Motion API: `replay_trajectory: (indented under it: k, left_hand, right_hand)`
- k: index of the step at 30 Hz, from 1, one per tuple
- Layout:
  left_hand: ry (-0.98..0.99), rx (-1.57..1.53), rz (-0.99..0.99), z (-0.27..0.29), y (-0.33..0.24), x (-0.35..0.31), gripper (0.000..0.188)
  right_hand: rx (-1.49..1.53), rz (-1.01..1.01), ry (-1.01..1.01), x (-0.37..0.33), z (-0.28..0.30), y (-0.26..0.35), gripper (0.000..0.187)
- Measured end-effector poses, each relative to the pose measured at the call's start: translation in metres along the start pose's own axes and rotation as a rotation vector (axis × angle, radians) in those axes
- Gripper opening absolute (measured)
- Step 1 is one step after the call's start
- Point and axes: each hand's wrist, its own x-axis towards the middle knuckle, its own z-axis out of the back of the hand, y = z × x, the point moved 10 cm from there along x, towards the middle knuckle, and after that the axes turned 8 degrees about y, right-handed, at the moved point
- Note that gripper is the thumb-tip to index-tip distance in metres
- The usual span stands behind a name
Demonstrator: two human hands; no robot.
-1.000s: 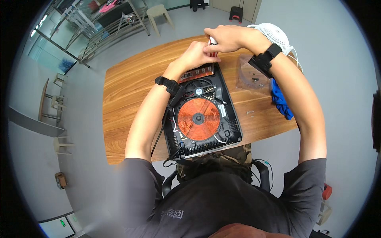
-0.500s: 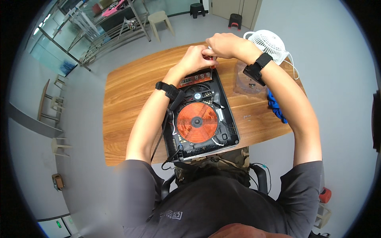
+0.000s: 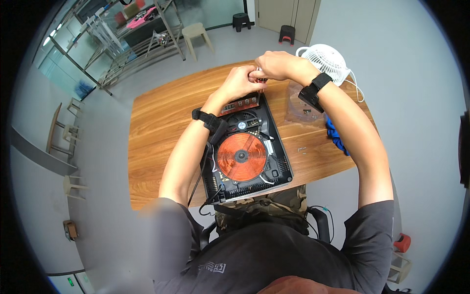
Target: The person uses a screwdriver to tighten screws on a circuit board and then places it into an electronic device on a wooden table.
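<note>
An opened induction cooker (image 3: 282, 147) lies on the wooden table in front of me, its round copper coil (image 3: 230, 157) exposed. Along its far edge sits an orange-brown display board (image 3: 241, 105). My right hand (image 3: 275, 64) is closed from above around a small screwdriver (image 3: 262, 80), of which only a red and dark part shows. The fingers of my left hand (image 3: 241, 81) pinch it lower down, beside the right fingers. Both hands are at the far right corner of the cooker. The screwdriver's tip is hard to make out there.
Right of the cooker lie a clear plastic bag (image 3: 296, 111) with small parts, several loose screws (image 3: 301, 150) and a blue cloth-like item (image 3: 337, 138). A white fan (image 3: 327, 60) stands at the far right. A black cord (image 3: 195, 182) runs off the cooker's left side.
The whole view has shifted slightly. Both hands stay together at the cooker's far right corner, and the visible part of the screwdriver between the fingers looks darker now.
</note>
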Motion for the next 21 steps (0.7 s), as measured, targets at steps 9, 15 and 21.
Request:
replay_trajectory:
  k: [9, 15, 21]
  left_hand:
    - [0.032, 0.103, -0.004, 0.005, 0.004, 0.001, 0.025]
    - [0.087, 0.094, 0.077, -0.004, 0.015, -0.003, 0.024]
    - [-0.015, 0.002, 0.07, 0.002, -0.004, -0.011, 0.029]
  right_hand:
    - [-0.067, 0.085, 0.046, -0.01, 0.006, 0.02, 0.046]
    - [-0.001, 0.085, -0.015, 0.002, 0.002, 0.014, 0.049]
    - [-0.127, -0.044, 0.082, 0.009, 0.0, 0.013, 0.054]
